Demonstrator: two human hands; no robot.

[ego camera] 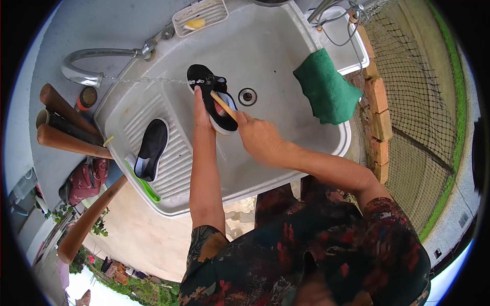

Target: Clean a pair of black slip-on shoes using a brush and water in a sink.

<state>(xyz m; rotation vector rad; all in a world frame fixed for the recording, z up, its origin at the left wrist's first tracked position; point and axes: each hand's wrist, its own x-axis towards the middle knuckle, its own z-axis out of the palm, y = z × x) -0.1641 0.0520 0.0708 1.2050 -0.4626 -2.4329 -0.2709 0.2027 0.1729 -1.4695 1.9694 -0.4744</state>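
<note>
My left hand grips a black slip-on shoe with a white sole, held over the white laundry sink. Water from the curved chrome faucet runs onto its toe. In my right hand is a wooden-handled tool, perhaps a brush; its handle slants across the shoe's opening, and I cannot clearly make out its dark head. A second black slip-on shoe lies on the ribbed washboard at left, beside a green-handled brush.
A green cloth drapes over the sink's right edge. The drain lies right of the held shoe. At the back, a ridged soap dish carries yellow soap. Wooden poles lean near the left rim. Bricks and netting stand right.
</note>
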